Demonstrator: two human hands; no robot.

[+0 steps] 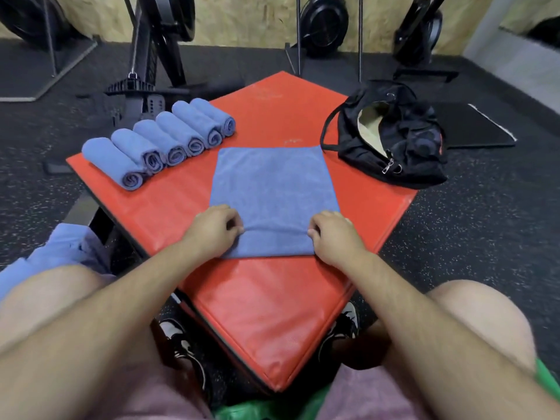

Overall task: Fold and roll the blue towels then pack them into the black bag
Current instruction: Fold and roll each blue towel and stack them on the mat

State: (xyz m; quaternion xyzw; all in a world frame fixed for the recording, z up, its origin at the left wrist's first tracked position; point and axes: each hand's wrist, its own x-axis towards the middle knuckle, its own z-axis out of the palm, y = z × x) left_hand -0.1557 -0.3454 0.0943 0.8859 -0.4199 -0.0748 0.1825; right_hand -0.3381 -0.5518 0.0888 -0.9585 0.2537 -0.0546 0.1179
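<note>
A folded blue towel (272, 189) lies flat on the red padded box (272, 313). My left hand (212, 228) and my right hand (333, 234) each pinch the towel's near end, which is turned over into the start of a roll. Several rolled blue towels (157, 144) lie side by side in a row along the box's left edge. The black bag (391, 137) sits on the box's right corner, unzipped, with its pale lining showing.
More loose blue towels (57, 253) are heaped at the left beside my knee. Exercise machines (157, 40) and stands line the wall behind the box. A black mat (472, 125) lies on the speckled floor behind the bag.
</note>
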